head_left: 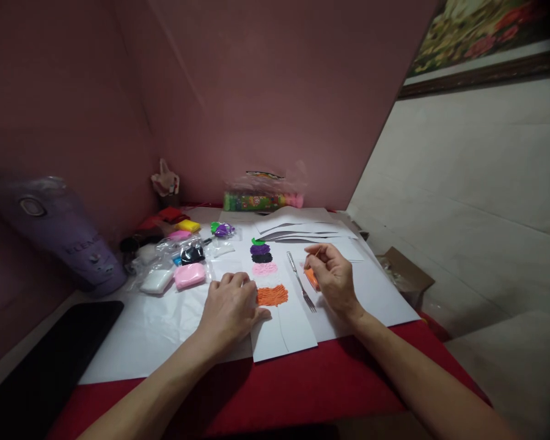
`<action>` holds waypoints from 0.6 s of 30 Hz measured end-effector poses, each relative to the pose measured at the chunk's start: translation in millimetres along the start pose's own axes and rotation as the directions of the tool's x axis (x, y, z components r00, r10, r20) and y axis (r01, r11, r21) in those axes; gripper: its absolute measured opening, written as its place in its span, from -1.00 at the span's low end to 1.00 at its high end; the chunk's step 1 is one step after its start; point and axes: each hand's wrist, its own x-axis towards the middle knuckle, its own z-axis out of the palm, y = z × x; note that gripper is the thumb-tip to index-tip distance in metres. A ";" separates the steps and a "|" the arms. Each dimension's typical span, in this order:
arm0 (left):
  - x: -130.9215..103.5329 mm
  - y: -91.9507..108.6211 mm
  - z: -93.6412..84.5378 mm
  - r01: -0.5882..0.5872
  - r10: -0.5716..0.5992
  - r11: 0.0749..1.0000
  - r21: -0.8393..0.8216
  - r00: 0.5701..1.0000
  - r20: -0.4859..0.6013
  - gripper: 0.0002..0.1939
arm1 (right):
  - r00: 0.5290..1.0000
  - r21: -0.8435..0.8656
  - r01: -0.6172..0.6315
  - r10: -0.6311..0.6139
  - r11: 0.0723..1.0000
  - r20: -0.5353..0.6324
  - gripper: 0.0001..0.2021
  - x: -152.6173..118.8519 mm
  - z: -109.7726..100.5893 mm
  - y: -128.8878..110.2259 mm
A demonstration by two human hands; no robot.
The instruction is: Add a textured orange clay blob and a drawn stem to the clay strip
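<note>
My left hand point(231, 305) lies on a white paper strip point(284, 336), fingers bent and thumb spread apart, beside a ridged orange clay patch point(273, 296). Above that patch, pink point(264, 269), black point(261, 258), purple point(260, 249) and green point(256, 241) clay patches run up the strip. Thumb and fingertips of my right hand point(333, 275) are pinched together; a thin pale sliver seems to show there, too small to name. Partly hidden beneath this hand is an orange clay packet point(311, 278). Between my hands lies a metal fork point(301, 282), tines toward me.
Clay packets in pink point(190, 276), white point(157, 281) and yellow point(188, 226) lie at the left. A purple tumbler point(77, 238) and a black flat object point(59, 360) stand farther left. Paper sheets point(302, 223) and a bagged colourful pack point(261, 200) are at the back; a cardboard box point(406, 272) is right.
</note>
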 end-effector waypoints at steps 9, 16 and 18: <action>1.4 -2.9 2.1 0.012 -0.014 0.997 -0.080 0.999 -0.035 -0.76 | 0.995 -0.296 -0.104 0.103 0.949 -0.019 -0.66 29.4 -12.7 28.7; 2.4 -3.3 5.4 0.015 -0.024 0.991 -0.131 0.997 -0.071 -0.77 | 0.985 -0.587 -0.093 0.162 0.804 0.066 -0.70 27.6 -6.6 29.5; 3.3 -5.7 8.5 0.021 -0.039 0.985 -0.171 0.994 -0.104 -0.78 | 0.981 -0.667 -0.082 0.178 0.740 0.078 -0.71 25.8 -5.4 26.9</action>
